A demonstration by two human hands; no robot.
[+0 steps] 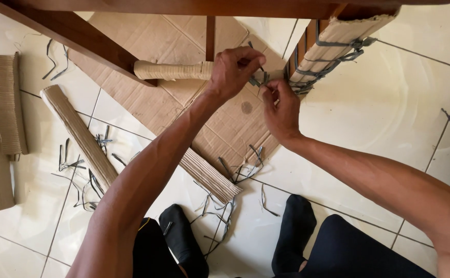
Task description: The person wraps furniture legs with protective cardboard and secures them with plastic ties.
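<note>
A wooden furniture frame [80, 36] stands over the tiled floor, parts of it wrapped in corrugated cardboard. My left hand [232, 69] grips the wrapped crossbar [171, 70] and pinches a grey plastic strap [258, 78] near its end. My right hand [280, 110] holds the same strap just below, beside the wrapped leg [333, 44], which is bound with several grey straps.
A flat cardboard sheet [183, 36] lies under the frame. Loose corrugated cardboard pieces [80, 136] lie at the left and centre, with cut grey strap scraps [80, 180] scattered about. My feet in dark socks [183, 242] rest at the bottom.
</note>
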